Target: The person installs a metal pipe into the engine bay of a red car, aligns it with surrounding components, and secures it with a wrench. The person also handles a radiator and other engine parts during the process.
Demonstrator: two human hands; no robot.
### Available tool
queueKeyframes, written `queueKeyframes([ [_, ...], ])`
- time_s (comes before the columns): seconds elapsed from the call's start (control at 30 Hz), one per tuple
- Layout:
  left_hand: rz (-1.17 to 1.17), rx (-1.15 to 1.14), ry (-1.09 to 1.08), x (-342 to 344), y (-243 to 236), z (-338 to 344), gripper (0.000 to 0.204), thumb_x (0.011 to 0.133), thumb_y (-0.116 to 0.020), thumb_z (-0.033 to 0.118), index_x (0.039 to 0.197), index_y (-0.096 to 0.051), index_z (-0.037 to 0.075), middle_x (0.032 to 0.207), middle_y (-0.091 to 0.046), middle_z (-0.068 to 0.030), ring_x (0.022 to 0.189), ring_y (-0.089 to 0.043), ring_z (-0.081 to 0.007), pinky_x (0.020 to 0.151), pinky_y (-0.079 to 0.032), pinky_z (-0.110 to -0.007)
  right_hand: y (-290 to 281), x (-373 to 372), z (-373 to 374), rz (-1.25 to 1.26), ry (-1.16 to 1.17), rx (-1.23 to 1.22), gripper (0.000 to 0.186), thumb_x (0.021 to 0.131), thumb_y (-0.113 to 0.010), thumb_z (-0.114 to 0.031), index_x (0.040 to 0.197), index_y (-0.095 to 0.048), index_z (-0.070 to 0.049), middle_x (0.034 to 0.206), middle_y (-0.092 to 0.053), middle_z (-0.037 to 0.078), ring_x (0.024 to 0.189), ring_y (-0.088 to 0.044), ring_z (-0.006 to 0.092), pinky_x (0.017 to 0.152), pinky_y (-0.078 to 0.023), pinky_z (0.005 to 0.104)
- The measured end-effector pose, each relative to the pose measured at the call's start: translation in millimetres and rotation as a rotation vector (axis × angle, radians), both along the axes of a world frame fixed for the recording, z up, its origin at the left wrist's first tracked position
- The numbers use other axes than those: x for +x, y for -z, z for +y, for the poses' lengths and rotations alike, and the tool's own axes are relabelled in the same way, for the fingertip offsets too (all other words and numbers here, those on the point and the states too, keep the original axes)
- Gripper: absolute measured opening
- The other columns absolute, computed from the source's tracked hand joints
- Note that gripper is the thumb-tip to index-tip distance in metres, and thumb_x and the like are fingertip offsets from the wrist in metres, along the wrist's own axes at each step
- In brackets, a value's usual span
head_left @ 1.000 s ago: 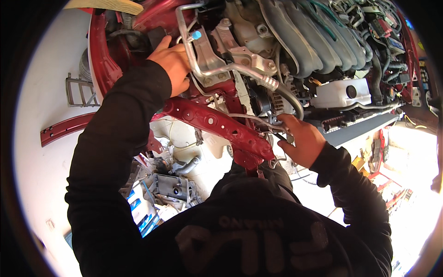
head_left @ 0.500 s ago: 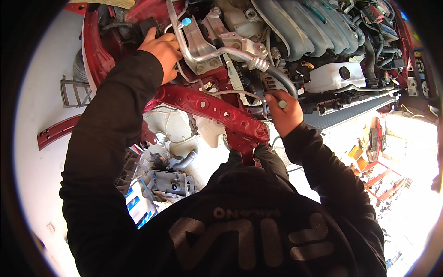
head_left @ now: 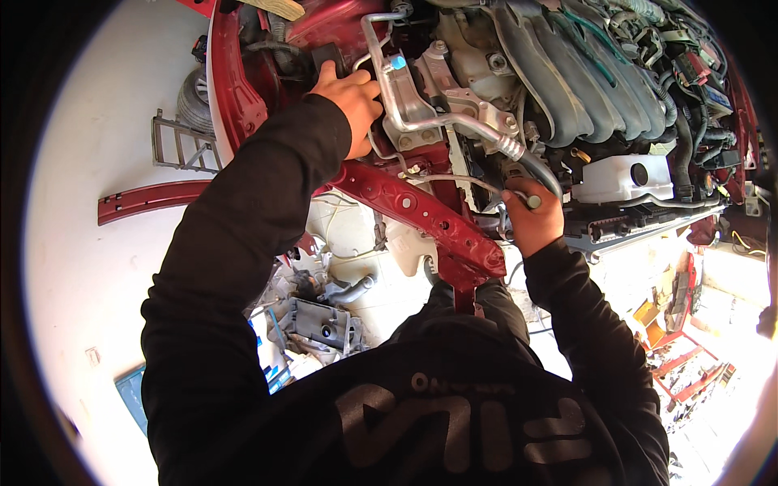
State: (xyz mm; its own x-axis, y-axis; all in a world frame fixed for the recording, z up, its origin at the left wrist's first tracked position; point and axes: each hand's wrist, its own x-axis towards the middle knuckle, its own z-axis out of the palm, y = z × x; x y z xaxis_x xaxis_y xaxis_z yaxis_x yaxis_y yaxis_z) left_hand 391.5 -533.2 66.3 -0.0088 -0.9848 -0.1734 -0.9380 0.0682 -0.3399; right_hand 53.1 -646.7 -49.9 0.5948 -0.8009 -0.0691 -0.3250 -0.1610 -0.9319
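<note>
My right hand (head_left: pixel 535 215) is closed round the right end of a thin bent metal pipe (head_left: pixel 454 177), where a pale round end shows between thumb and fingers. This pipe runs left behind the red car-body beam (head_left: pixel 405 201). Deep in the engine bay, my left hand (head_left: pixel 352 101) bends its fingers at a black block-like part (head_left: pixel 327 57), one finger stretched along it. What its other fingers grip is hidden. Between my hands loops a thicker silver pipe (head_left: pixel 384 81) with a blue cap (head_left: pixel 398 62), leading into a black hose (head_left: pixel 541 172).
The engine's grey intake manifold (head_left: pixel 551 73) and a white reservoir (head_left: pixel 624 177) lie to the right. Removed parts, including a grey plastic housing (head_left: pixel 324 326), cover the floor below. A tyre (head_left: pixel 194 101) and a metal frame (head_left: pixel 185 146) stand by the left wall.
My view has swung, so the car and both hands appear farther right and lower. Both hands keep about the same places on the car, the right still gripping the thin pipe.
</note>
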Motion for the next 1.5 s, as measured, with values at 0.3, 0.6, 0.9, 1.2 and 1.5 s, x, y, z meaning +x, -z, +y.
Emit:
queueKeyframes([
  [0.3, 0.033, 0.039, -0.179, 1.0, -6.3, -33.2, 0.035, 0.078, -0.077, 0.009, 0.113, -0.078, 0.013, 0.120, -0.074, -0.0091, 0.120, -0.066, -0.0250, 0.099, -0.041, -0.048, 12.9, -1.5, -4.0, 0.004, -0.033, 0.018, 0.020, 0.102, -0.072, -0.016, 0.111, -0.076, 0.002, 0.094, -0.075, 0.010, 0.087, -0.067, 0.0171, 0.083, -0.053, 0.0322],
  [0.6, -0.051, -0.002, -0.040, 4.7, -8.0, -34.8, 0.023, 0.085, -0.071, 0.016, 0.107, -0.078, 0.014, 0.113, -0.075, -0.0089, 0.112, -0.068, -0.0257, 0.089, -0.045, -0.045, 42.1, -0.6, -9.9, -0.014, -0.046, -0.052, 0.015, 0.102, -0.072, -0.015, 0.110, -0.078, -0.003, 0.090, -0.074, 0.008, 0.084, -0.066, 0.0173, 0.080, -0.053, 0.0342],
  [0.9, 0.138, -0.149, -0.030, 14.6, 7.7, -28.3, 0.014, 0.080, -0.073, 0.015, 0.094, -0.075, 0.011, 0.116, -0.072, -0.0120, 0.120, -0.063, -0.0315, 0.097, -0.046, -0.052, 39.6, -0.3, -8.5, -0.005, -0.068, -0.005, 0.013, 0.103, -0.072, -0.015, 0.107, -0.076, -0.003, 0.088, -0.071, 0.007, 0.084, -0.066, 0.0171, 0.079, -0.053, 0.0341],
  [1.2, 0.229, -0.445, -0.282, 20.8, 32.5, -25.7, 0.078, 0.084, -0.075, 0.016, 0.156, -0.050, 0.002, 0.137, -0.066, -0.0189, 0.127, -0.063, -0.0367, 0.104, -0.042, -0.060, 9.8, -9.0, 4.3, 0.021, -0.101, 0.168, 0.017, 0.105, -0.069, -0.013, 0.111, -0.073, 0.002, 0.090, -0.075, 0.012, 0.082, -0.072, 0.0207, 0.077, -0.056, 0.0354],
  [1.5, -0.030, 0.010, -0.500, 41.2, 32.2, -80.5, 0.063, 0.095, -0.055, 0.015, 0.158, -0.054, 0.011, 0.114, -0.080, -0.0195, 0.105, -0.078, -0.0310, 0.114, -0.038, -0.062, 3.4, -24.9, 8.3, 0.024, -0.169, 0.121, 0.024, 0.106, -0.066, -0.018, 0.119, -0.071, 0.001, 0.101, -0.075, 0.017, 0.094, -0.072, 0.0250, 0.087, -0.055, 0.0362],
])
